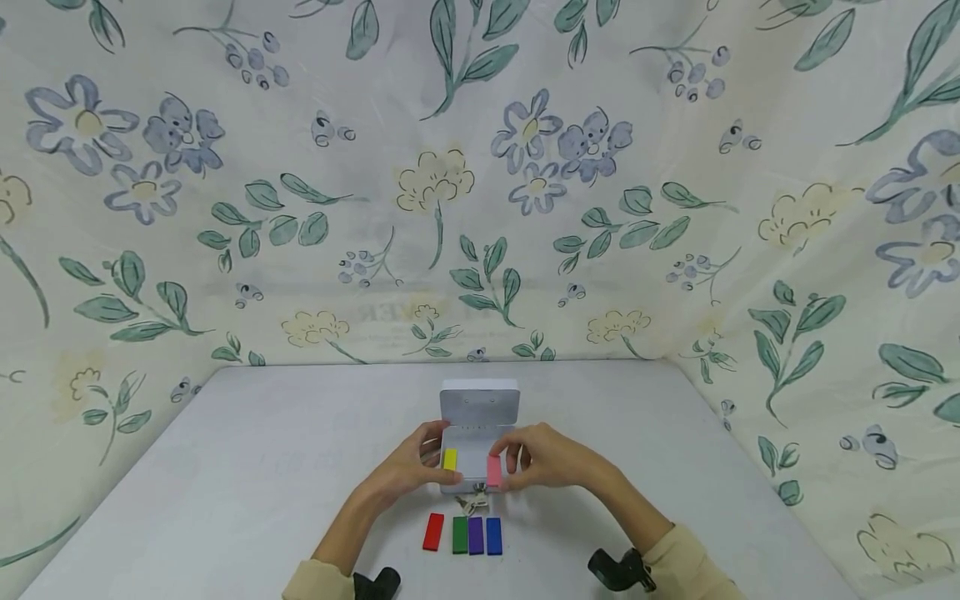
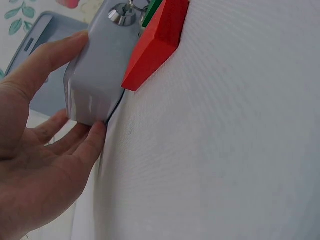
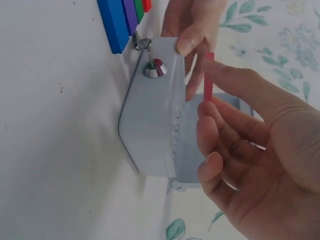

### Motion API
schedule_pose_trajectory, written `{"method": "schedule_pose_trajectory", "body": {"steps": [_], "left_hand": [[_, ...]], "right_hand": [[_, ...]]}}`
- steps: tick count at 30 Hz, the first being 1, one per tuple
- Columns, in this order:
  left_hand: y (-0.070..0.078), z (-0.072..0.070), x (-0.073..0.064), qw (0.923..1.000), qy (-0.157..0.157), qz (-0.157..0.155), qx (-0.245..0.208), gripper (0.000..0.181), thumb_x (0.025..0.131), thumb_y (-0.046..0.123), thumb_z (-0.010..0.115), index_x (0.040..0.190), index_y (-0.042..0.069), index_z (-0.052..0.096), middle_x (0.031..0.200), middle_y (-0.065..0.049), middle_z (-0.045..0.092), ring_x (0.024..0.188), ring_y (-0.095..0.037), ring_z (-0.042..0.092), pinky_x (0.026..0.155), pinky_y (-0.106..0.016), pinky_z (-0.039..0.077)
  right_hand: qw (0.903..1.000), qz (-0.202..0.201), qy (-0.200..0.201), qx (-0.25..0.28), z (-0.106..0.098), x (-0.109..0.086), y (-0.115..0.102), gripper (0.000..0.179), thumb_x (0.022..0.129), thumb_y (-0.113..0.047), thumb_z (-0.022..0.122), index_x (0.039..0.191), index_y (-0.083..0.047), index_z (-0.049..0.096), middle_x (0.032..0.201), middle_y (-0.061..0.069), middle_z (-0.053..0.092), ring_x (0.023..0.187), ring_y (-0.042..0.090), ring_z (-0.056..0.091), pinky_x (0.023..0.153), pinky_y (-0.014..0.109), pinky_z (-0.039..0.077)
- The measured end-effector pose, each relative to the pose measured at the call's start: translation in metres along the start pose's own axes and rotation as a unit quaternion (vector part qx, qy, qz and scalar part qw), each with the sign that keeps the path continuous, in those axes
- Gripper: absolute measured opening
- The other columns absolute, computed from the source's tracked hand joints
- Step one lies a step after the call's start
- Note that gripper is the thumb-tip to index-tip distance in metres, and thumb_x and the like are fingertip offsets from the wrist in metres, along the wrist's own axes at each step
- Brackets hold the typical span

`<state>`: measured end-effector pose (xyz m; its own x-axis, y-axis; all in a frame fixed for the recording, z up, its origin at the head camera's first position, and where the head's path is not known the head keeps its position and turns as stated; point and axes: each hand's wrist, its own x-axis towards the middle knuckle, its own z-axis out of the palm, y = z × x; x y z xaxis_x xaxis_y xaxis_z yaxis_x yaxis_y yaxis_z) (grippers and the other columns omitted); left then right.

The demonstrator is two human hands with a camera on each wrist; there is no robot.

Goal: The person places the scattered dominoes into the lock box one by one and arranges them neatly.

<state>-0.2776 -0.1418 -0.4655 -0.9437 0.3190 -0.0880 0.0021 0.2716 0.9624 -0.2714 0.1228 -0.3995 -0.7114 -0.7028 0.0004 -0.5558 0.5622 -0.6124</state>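
Two bare hands are at work over one pale grey box (image 1: 472,442), which stands on the white table (image 1: 285,450) with its single lid (image 1: 480,404) tipped up at the far side. I count six small blocks, each a different colour.

The left hand (image 1: 412,467) is partly closed about the box's left side, thumb on the front rim and fingers against the outer wall, gripping it. The right hand (image 1: 551,457) has one block, the pink block (image 1: 493,472), pinched between thumb and fingertips; it's held up at the right part of the box's front edge.

One more, the yellow block (image 1: 450,459), shows in the box by its left side. The other four lie on the table in front, left to right: the red block (image 1: 433,532), a little apart and slightly tilted, then the green block (image 1: 460,535), purple block (image 1: 476,535) and blue block (image 1: 493,536) side by side.

One round lock (image 3: 154,68) sits on the box's front, and keys (image 1: 472,503) hang there — how many, I can't make out. Behind it all is one flowered cloth (image 1: 442,125).
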Motion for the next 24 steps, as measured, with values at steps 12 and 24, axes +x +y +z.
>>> {"method": "schedule_pose_trajectory", "body": {"steps": [12, 24], "left_hand": [[0.000, 0.000, 0.000, 1.0000, -0.005, -0.003, 0.001, 0.095, 0.071, 0.019, 0.087, 0.150, 0.013, 0.032, 0.159, -0.016, 0.030, 0.146, -0.044, 0.029, 0.116, -0.056, 0.034], [0.001, 0.000, -0.001, 1.0000, -0.003, -0.003, 0.004, 0.095, 0.072, 0.017, 0.086, 0.150, 0.011, 0.031, 0.159, -0.017, 0.029, 0.146, -0.045, 0.029, 0.117, -0.057, 0.033]], "right_hand": [[1.0000, 0.006, 0.002, -0.006, 0.002, 0.011, 0.001, 0.035, 0.083, -0.023, 0.079, 0.114, -0.011, 0.068, 0.079, -0.005, 0.062, 0.074, 0.015, 0.058, 0.066, 0.015, 0.050], [0.9999, 0.014, 0.006, 0.002, 0.006, 0.019, 0.005, 0.036, 0.083, -0.022, 0.079, 0.115, -0.009, 0.067, 0.079, -0.004, 0.062, 0.072, 0.008, 0.055, 0.065, 0.015, 0.050]]}}
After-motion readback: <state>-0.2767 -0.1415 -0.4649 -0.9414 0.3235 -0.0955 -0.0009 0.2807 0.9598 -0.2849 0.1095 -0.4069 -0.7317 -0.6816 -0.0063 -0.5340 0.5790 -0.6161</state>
